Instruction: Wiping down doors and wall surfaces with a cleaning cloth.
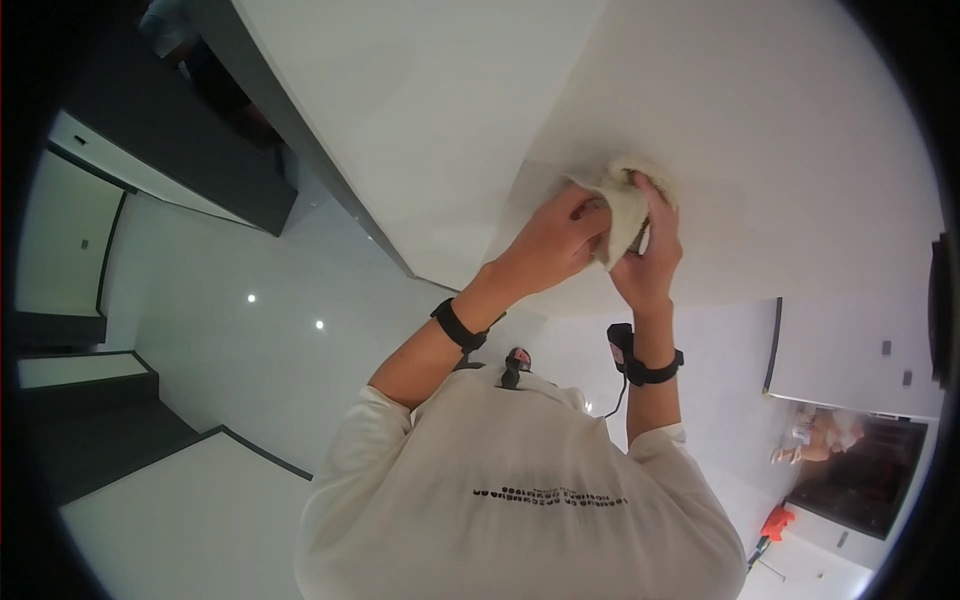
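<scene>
A pale, fluffy cloth (626, 214), folded and bunched, is held between both hands in front of a white wall or panel surface (720, 150). From the left, my left hand (559, 236) grips its near edge with curled fingers. On the cloth's other side my right hand (652, 240) holds it, one finger stretched along the top. Whether the cloth touches the surface behind it cannot be told. Each wrist wears a black strap (459, 326), and a small black device (620, 346) sits by the right one.
A grey edge strip (330, 176) borders the white panel at the left. Dark-topped white cabinets (180, 142) stand beyond the glossy floor (247, 352). At right are a white cabinet (840, 360), a dark recess (862, 480) with another person nearby (825, 435), and a red object (777, 523).
</scene>
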Demonstrator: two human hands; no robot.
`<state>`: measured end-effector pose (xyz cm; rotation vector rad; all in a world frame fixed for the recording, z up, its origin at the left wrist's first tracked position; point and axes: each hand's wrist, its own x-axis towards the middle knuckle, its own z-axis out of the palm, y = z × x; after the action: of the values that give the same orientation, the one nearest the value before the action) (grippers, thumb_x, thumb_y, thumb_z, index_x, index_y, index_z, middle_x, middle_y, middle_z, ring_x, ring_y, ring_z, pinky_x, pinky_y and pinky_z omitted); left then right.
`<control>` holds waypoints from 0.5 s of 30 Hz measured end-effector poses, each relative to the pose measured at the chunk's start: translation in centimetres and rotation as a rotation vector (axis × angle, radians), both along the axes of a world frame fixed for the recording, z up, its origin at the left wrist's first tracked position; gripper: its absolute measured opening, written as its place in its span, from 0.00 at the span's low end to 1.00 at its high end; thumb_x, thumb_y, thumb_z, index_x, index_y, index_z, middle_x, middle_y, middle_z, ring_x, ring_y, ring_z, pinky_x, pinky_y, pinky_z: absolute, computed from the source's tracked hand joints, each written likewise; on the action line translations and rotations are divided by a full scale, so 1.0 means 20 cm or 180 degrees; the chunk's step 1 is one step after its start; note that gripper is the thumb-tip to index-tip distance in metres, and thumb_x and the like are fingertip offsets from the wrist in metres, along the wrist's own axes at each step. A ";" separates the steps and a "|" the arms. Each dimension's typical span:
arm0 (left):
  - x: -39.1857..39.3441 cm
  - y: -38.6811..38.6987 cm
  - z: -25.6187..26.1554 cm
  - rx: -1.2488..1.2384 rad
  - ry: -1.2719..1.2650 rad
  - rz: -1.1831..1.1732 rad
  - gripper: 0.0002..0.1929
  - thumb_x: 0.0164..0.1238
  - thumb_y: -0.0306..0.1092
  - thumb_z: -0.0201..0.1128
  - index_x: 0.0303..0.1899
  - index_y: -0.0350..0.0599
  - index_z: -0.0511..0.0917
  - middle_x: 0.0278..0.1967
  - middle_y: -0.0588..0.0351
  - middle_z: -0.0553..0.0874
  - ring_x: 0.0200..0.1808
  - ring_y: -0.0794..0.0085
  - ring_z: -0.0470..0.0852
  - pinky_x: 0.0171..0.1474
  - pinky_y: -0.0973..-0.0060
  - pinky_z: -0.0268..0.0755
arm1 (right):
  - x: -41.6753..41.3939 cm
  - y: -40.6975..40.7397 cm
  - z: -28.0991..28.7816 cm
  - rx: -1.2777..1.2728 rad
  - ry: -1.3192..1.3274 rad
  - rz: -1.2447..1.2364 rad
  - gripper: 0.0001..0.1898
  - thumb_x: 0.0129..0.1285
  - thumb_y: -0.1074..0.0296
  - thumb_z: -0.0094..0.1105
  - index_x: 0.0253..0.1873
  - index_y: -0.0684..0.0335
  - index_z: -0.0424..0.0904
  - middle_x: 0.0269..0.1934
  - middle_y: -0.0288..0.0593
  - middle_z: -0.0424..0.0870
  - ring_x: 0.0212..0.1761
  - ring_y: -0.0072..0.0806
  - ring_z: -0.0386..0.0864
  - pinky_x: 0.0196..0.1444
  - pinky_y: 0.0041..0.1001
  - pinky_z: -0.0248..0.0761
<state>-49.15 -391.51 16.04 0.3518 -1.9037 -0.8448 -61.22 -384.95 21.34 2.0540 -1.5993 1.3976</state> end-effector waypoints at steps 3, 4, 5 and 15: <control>-0.07 0.01 -0.30 -0.0572 -0.0006 0.0716 0.19 0.54 0.24 0.67 0.51 0.41 0.78 0.51 0.44 0.76 0.46 0.51 0.79 0.45 0.64 0.75 | -0.07 -0.07 -0.12 -0.0285 0.0419 0.0079 0.27 0.43 0.82 0.69 0.54 0.59 0.81 0.49 0.41 0.82 0.49 0.44 0.77 0.51 0.35 0.73; -0.07 0.06 -0.35 -0.0329 0.0203 0.0732 0.18 0.60 0.31 0.68 0.51 0.42 0.78 0.49 0.48 0.82 0.48 0.54 0.79 0.48 0.63 0.74 | -0.10 -0.07 -0.18 -0.0402 0.0581 0.0077 0.26 0.41 0.82 0.68 0.51 0.59 0.82 0.48 0.41 0.82 0.49 0.44 0.77 0.50 0.35 0.73; -0.06 0.12 -0.40 -0.0315 0.0192 0.0717 0.18 0.60 0.31 0.68 0.51 0.42 0.78 0.49 0.48 0.82 0.48 0.54 0.79 0.48 0.63 0.74 | -0.13 -0.06 -0.21 -0.0518 0.0741 0.0079 0.26 0.40 0.83 0.67 0.49 0.59 0.83 0.47 0.41 0.82 0.48 0.44 0.78 0.49 0.36 0.74; -0.22 0.12 -0.75 0.0771 -0.0141 0.0390 0.20 0.58 0.31 0.68 0.52 0.38 0.74 0.47 0.44 0.81 0.44 0.51 0.82 0.46 0.64 0.75 | -0.06 -0.04 -0.31 0.0924 0.0132 0.0438 0.20 0.46 0.83 0.59 0.46 0.58 0.83 0.40 0.42 0.83 0.45 0.42 0.79 0.44 0.33 0.77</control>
<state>-53.51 -389.02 0.95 0.6328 -1.8031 -0.9940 -62.38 -385.77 15.09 2.3790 -1.7623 1.2134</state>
